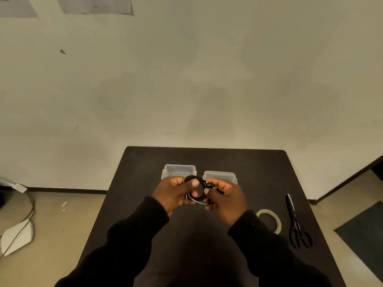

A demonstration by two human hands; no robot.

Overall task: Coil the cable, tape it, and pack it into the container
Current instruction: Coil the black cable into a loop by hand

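- Nearest to me, both dark sleeves (132, 241) reach forward over the dark table (145, 162).
- Off to the right on the table I see a roll of tape (277, 221) lying flat, and just beside it, further right, black scissors (295, 222) lying with their handles toward me.
- Above the middle of the table, my left hand (173, 194) and right hand (227, 200) are close together, both gripping the black cable (200, 196), which is wound into a small coil held between them; the left thumb lies across the coil's ring, and the right fingers curl round its right side.
- Behind the hands, the clear plastic container (179, 169) sits on the table, with its lid (219, 176) just beside it to the right.
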